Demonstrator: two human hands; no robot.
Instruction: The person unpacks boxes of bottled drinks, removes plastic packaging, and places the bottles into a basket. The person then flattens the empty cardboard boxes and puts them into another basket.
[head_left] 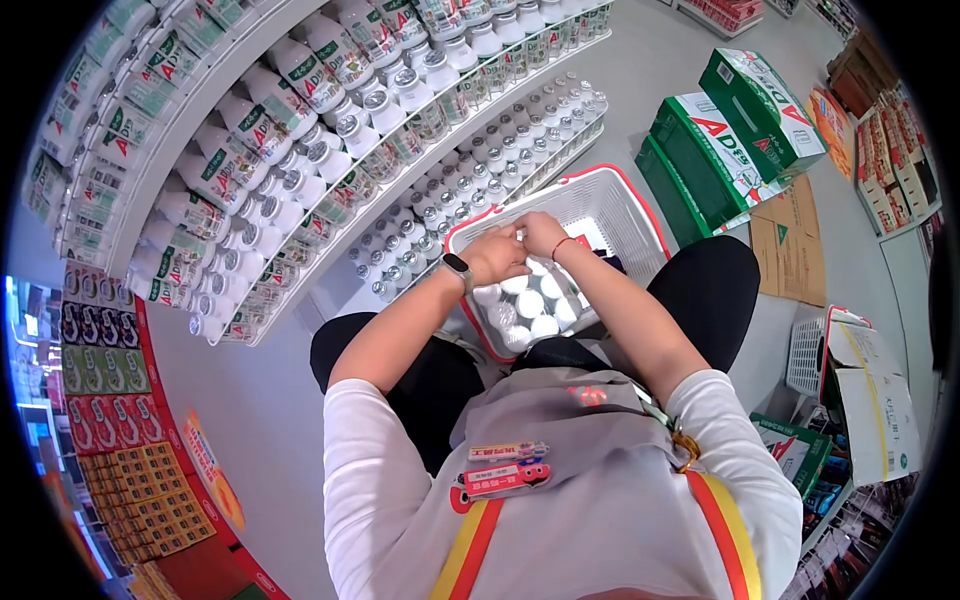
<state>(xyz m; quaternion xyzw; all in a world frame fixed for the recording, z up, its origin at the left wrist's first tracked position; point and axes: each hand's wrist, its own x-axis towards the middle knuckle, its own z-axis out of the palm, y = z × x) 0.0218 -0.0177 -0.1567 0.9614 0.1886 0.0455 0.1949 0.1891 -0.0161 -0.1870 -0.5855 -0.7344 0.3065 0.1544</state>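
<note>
Between my knees stands a white plastic basket (625,205) with a red rim. White bottles (530,303) lie in its near left part, and a few dark and red items (605,255) lie farther right. My left hand (495,255), with a watch on the wrist, is over the basket's left side, its fingers bent above the bottles. My right hand (542,235) is beside it with curled fingers, close to my left fingertips. Both hands are closed around something small at their meeting point that I cannot make out.
Curved shelves (330,200) with rows of white bottles run along the left and front. Green cartons (690,170) are stacked at the front right, beside flattened cardboard (788,245). Another basket (806,355) and an open box (875,420) stand at the right.
</note>
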